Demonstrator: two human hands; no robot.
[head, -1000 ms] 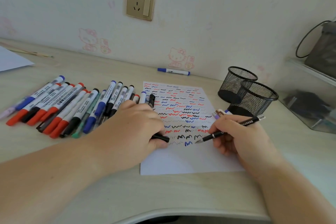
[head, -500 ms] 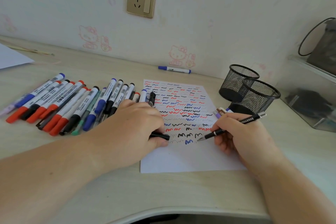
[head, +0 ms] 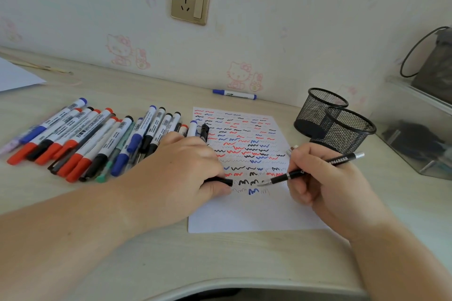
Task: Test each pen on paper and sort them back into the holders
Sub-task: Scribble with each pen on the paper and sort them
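Note:
A white sheet of paper (head: 254,212) lies on the desk, covered with red, blue and black squiggles. My right hand (head: 327,186) grips a black pen (head: 315,168) with its silver tip touching the paper near the lowest row of marks. My left hand (head: 178,173) rests on the sheet's left edge and holds a black pen cap (head: 220,181). Several capped markers (head: 80,142) with red, blue and black caps lie in a row to the left. Two black mesh holders (head: 342,127) stand to the right of the paper.
A lone blue marker (head: 234,94) lies by the wall behind the paper. A clear plastic box (head: 415,129) sits at the far right with a dark bag above it. Another white sheet (head: 14,78) lies at the far left. The desk's curved front edge runs below my arms.
The pen tip in my right hand has shifted slightly along the lowest rows, and a thin squiggle now shows beside the blue mark. My left hand has stayed put.

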